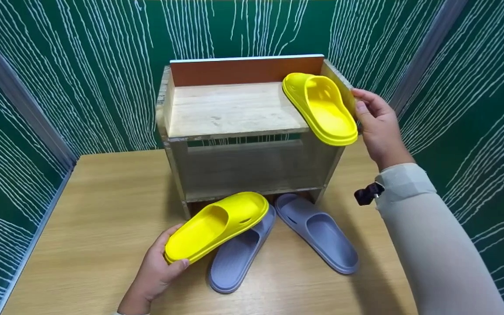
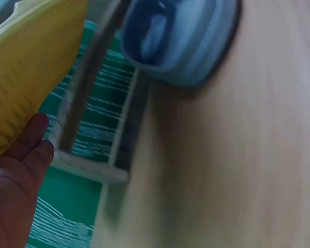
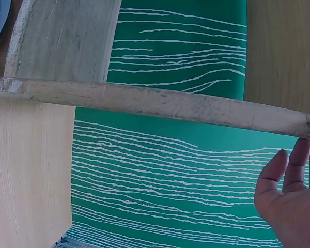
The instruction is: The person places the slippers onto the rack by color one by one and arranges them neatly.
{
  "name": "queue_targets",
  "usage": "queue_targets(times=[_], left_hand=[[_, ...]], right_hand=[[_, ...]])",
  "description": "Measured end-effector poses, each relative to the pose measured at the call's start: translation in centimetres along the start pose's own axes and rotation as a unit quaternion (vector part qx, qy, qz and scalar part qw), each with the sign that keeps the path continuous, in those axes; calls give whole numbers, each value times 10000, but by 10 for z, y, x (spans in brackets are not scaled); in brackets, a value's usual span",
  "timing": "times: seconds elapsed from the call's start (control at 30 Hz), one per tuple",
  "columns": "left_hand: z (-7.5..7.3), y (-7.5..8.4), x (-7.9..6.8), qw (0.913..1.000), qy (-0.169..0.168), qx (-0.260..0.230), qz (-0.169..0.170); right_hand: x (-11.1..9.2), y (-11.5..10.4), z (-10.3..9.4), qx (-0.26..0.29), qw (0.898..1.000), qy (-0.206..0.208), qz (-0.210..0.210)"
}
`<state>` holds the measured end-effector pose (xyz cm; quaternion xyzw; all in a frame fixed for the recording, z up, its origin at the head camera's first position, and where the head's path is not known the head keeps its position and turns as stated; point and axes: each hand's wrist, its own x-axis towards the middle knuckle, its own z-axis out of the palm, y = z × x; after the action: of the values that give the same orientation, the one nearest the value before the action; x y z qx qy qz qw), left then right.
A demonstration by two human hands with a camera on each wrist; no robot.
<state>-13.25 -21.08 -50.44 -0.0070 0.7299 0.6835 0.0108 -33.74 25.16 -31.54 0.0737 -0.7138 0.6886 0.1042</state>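
Note:
My left hand (image 1: 155, 267) grips a yellow slipper (image 1: 217, 223) by its heel, thumb on the near edge. This slipper overlaps a grey slipper (image 1: 234, 262) in the head view. Its textured underside shows in the left wrist view, above the fingers (image 2: 33, 139). A second yellow slipper (image 1: 322, 109) sits at the right end of the wooden rack's top shelf (image 1: 230, 109), toe to the back, heel jutting past the front edge. My right hand (image 1: 381, 127) is beside it, fingertips at the rack's right side panel. In the right wrist view those fingers (image 3: 299, 160) touch the panel's outside.
Another grey slipper (image 1: 330, 240) lies on the wooden table (image 1: 103, 210) in front of the rack, toe toward it. Lower down the rack is another shelf board (image 1: 247, 168). Green walls (image 1: 116, 65) with white drip lines enclose the back and sides.

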Motion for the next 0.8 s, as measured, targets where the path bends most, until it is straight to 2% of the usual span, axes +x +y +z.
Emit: queue_targets(times=[0.33,0.53,0.7,0.8], left_hand=[[6,39,-1,9987,-353,52,364],[5,57,2,9976,-541,160,411],[4,72,5,9942,-805,173,697],[4,82,7,9937,-832,215,717]], right_hand=[[-1,-1,0,-26,10000,-22,74],[-1,0,0,-39,10000,-19,80],[-1,0,1,7,10000,-3,-28],[-2,0,1,55,10000,1,-42]])
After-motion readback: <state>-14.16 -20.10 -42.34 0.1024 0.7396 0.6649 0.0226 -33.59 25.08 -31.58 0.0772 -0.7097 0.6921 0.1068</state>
